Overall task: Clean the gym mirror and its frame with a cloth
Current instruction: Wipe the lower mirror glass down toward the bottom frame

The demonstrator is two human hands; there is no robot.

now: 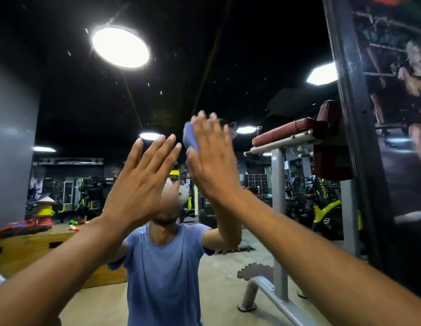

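The gym mirror [87, 109] fills most of the view and reflects the room and a person in a blue shirt. Its dark frame [359, 128] runs down the right side. My right hand [211, 156] lies flat with straight fingers and presses a blue cloth [190, 137] against the glass, with most of the cloth hidden behind the palm. My left hand [143, 177] is raised beside it, fingers straight and together, flat toward the glass and holding nothing. I cannot tell whether it touches the mirror.
A grey weight bench with red pads [296, 130] stands close at the right, against the frame. A poster wall [402, 114] lies right of the frame. The mirror reflects a wooden box [28, 250], gym machines and ceiling lights.
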